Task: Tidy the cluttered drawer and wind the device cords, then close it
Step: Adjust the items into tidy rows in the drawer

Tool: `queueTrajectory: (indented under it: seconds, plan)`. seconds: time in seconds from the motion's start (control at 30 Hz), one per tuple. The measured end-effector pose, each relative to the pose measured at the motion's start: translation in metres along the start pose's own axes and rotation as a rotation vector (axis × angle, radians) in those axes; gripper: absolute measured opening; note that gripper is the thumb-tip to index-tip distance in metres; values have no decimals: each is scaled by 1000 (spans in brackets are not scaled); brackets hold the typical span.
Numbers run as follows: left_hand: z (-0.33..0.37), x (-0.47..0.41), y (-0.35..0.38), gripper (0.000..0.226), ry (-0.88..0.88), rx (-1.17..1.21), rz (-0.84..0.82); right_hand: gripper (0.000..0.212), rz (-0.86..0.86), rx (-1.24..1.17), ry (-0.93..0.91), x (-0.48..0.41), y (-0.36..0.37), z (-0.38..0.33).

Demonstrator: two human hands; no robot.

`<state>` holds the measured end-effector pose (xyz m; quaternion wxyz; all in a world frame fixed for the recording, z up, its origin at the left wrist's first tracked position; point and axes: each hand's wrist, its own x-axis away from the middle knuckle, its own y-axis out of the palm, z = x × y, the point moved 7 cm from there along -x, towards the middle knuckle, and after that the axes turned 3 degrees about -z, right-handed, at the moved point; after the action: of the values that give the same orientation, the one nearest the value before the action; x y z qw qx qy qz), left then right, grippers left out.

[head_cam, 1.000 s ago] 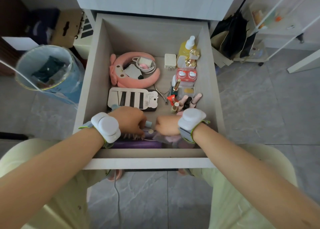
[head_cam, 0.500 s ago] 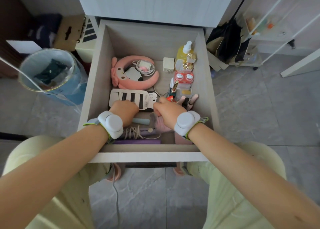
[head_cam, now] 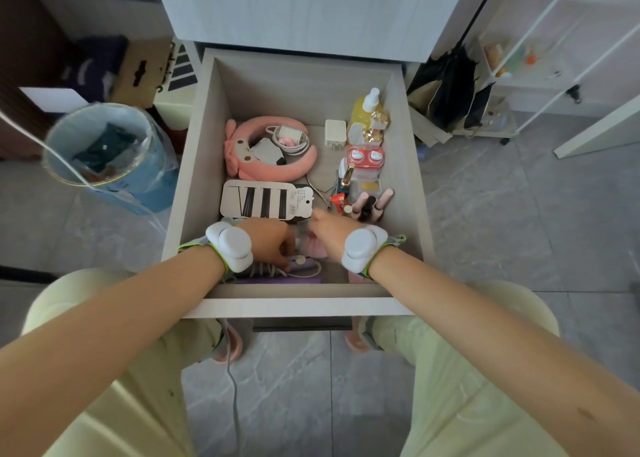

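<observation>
The pale wood drawer (head_cam: 298, 306) stands pulled out below me. At its front lie a purple device (head_cam: 304, 264) and a loose grey-white cord (head_cam: 263, 269). My left hand (head_cam: 270, 240) curls down onto that device, its fingertips hidden. My right hand (head_cam: 329, 231) reaches palm down over a pink item (head_cam: 313, 247), with its fingertips by the right edge of a hairpin card (head_cam: 259, 198). Further back, a coiled white cable (head_cam: 294, 141) rests inside a pink plush headband (head_cam: 301, 169), beside a white charger block (head_cam: 335, 133).
Along the drawer's right side stand a yellow bottle (head_cam: 363, 110), a red lens case (head_cam: 365, 155) and several small cosmetic tubes (head_cam: 374, 202). A blue lined bin (head_cam: 104, 152) stands left of the drawer, a black bag (head_cam: 450, 86) and white shelving to the right.
Both hands went from the drawer's front up toward the hairpin card. The left hand has since dropped back onto the purple device, while the right stays near the card's edge.
</observation>
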<state>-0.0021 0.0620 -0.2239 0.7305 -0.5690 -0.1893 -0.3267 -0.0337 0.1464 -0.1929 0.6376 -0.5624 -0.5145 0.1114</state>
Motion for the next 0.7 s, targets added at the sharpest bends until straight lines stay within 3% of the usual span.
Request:
queueTrajectory:
  seconds: [0.1, 0.27, 0.4, 0.57, 0.7]
  plan:
    - [-1, -3, 2, 23, -11, 54, -25, 27, -64, 131, 22, 2, 6, -2]
    - [0, -4, 3, 23, 10, 102, -38, 29, -31, 287, 44, 1, 4, -2]
    - [0, -4, 4, 25, 6, 109, -37, 44, -158, 244, -33, 8, 15, -6]
    - [0, -4, 3, 24, 9, 117, -47, 25, -164, 381, -30, 5, 15, -3]
    - [1, -4, 4, 24, 15, 119, -48, 38, -313, 350, -137, 2, 35, -15]
